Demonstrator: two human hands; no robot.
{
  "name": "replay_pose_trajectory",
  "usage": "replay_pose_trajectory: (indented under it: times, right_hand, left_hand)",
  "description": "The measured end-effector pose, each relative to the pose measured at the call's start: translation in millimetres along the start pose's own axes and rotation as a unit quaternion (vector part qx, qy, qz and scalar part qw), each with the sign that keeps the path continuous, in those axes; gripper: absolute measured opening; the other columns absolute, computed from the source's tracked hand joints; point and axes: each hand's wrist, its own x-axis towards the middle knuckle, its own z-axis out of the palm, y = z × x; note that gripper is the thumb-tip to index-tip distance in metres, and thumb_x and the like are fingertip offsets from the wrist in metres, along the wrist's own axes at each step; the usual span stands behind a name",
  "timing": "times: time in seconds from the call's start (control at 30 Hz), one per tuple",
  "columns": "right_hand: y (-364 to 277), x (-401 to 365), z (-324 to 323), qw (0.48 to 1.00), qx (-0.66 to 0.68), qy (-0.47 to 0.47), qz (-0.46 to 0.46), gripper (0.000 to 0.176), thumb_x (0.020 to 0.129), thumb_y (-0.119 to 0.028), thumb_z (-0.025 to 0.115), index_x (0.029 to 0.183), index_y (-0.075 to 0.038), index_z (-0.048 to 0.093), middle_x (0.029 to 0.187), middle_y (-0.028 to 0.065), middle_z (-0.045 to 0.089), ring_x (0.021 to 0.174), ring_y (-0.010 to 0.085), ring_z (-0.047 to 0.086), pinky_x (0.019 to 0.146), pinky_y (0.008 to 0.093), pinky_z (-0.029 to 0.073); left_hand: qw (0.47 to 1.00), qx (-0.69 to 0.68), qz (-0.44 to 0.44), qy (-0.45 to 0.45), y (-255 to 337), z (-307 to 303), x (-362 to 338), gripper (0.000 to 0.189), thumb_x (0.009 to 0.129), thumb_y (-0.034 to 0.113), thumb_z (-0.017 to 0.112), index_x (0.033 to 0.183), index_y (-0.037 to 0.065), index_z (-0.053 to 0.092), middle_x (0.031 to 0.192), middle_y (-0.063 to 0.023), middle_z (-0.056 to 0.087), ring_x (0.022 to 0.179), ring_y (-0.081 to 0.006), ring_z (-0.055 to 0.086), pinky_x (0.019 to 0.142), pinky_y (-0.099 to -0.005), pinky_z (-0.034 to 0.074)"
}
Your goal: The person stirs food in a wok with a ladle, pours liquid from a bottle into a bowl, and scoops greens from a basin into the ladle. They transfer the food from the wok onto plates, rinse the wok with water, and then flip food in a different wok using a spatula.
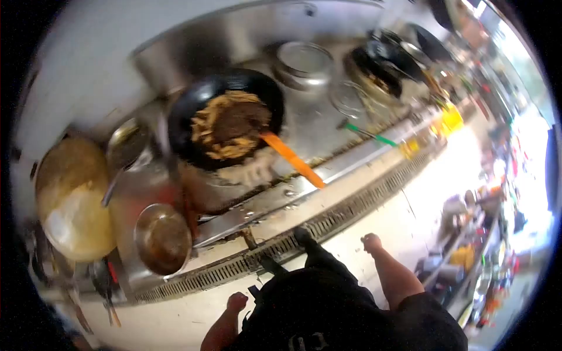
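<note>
My left hand (237,302) hangs low beside my body with its fingers curled, and I see nothing in it. Out over the pale floor, my right hand (370,242) is also loosely closed, touching nothing. Both are small and slightly blurred. Ahead of them on the stove, a black wok (178,126) holds brown strips of food (206,120) with a dark brown heap (237,121) on top. An orange-handled utensil (291,158) rests in the wok, its handle sticking out over the stove's front edge; its head is hidden in the food.
Left of the wok stand a metal bowl (164,240) and a large pan with cloudy liquid (79,219). A round metal lid (304,58), another dark wok (374,73) and a green-handled tool (369,133) lie rightward. A floor grate (281,243) runs along the stove; loaded shelves (456,263) stand right.
</note>
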Motion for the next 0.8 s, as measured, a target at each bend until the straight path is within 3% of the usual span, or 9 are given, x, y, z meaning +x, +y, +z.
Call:
replay_pose_trajectory:
  times: [0.03,0.07,0.23,0.33,0.43,0.47,0.57,0.63,0.8]
  right_hand:
    - [25,-30,-2,0.994,-0.11,-0.018,-0.02,0.039,0.078,-0.037,0.055,0.089,-0.001,0.064,0.094,0.0204,0.062,0.09,0.0336,0.059,0.08,0.0403,0.048]
    - [58,-48,5,0.983,-0.174,-0.007,-0.057,0.039,0.08,-0.038,0.052,0.083,-0.001,0.065,0.096,0.0214,0.062,0.091,0.0362,0.058,0.084,0.0409,0.045]
    - [140,-80,7,0.954,0.014,-0.204,0.217,0.033,0.084,-0.034,0.052,0.079,-0.003,0.065,0.094,0.016,0.065,0.071,0.0223,0.065,0.057,0.0358,0.052]
    - [219,-39,29,0.984,-0.043,-0.17,-0.015,0.03,0.08,-0.022,0.06,0.1,-0.001,0.062,0.065,0.0116,0.063,0.057,0.0218,0.063,0.052,0.0344,0.051]
    - [190,-9,-24,0.998,0.024,-0.049,0.012,0.032,0.08,-0.022,0.06,0.103,0.0,0.061,0.069,0.0136,0.065,0.057,0.0216,0.064,0.056,0.0339,0.051]
    - [184,3,-47,0.998,0.029,-0.046,0.015,0.032,0.08,-0.022,0.06,0.103,0.0,0.061,0.069,0.0136,0.065,0.057,0.0216,0.064,0.056,0.0339,0.051]
    - [164,37,-118,0.996,0.079,0.033,-0.036,0.034,0.08,-0.023,0.06,0.106,-0.001,0.06,0.072,0.0152,0.065,0.057,0.0216,0.064,0.06,0.0339,0.051]
    - [156,49,-170,0.985,0.166,0.011,0.044,0.035,0.078,-0.029,0.062,0.104,-0.005,0.063,0.093,0.0196,0.064,0.09,0.0314,0.061,0.082,0.0368,0.048]
    - [147,93,-238,0.988,0.151,0.015,-0.002,0.037,0.079,-0.029,0.062,0.107,-0.004,0.061,0.09,0.0191,0.065,0.087,0.0308,0.062,0.079,0.0363,0.048]
  left_hand:
    - [0.998,0.037,-0.024,-0.043,-13,7,8,0.011,0.071,0.015,0.055,0.074,0.012,0.065,0.079,-0.0101,0.063,0.079,-0.0262,0.062,0.067,-0.0395,0.052]
    - [0.994,0.066,-0.043,-0.075,-26,16,16,0.012,0.073,0.016,0.054,0.075,0.012,0.065,0.078,-0.0105,0.063,0.08,-0.0263,0.062,0.067,-0.0397,0.052]
    - [0.968,0.227,0.028,-0.108,-11,-34,72,0.013,0.076,0.015,0.055,0.075,0.011,0.067,0.077,-0.0116,0.063,0.079,-0.0268,0.063,0.067,-0.0407,0.052]
    - [0.967,0.239,0.034,-0.086,25,-55,121,0.013,0.078,0.017,0.057,0.079,0.011,0.068,0.078,-0.0117,0.062,0.078,-0.0292,0.063,0.067,-0.041,0.052]
    - [0.974,0.209,0.021,-0.082,73,-56,179,0.015,0.078,0.019,0.056,0.08,0.009,0.067,0.078,-0.0134,0.063,0.077,-0.0306,0.063,0.067,-0.0415,0.051]
    - [0.976,-0.099,-0.179,-0.077,82,-34,203,0.019,0.077,0.022,0.056,0.081,0.006,0.065,0.08,-0.0158,0.063,0.077,-0.0322,0.062,0.068,-0.0423,0.05]
    - [0.935,-0.268,-0.194,-0.131,138,-14,278,0.023,0.077,0.026,0.056,0.082,0.005,0.064,0.081,-0.0171,0.064,0.077,-0.0325,0.062,0.069,-0.0422,0.049]
    - [0.966,-0.13,-0.195,-0.111,227,-43,322,0.025,0.078,0.027,0.056,0.083,0.004,0.063,0.081,-0.0167,0.064,0.077,-0.0325,0.062,0.07,-0.0422,0.049]
    - [0.985,-0.069,-0.154,-0.017,370,-149,379,0.025,0.078,0.027,0.054,0.084,0.005,0.064,0.082,-0.0172,0.064,0.078,-0.0335,0.062,0.072,-0.0429,0.048]
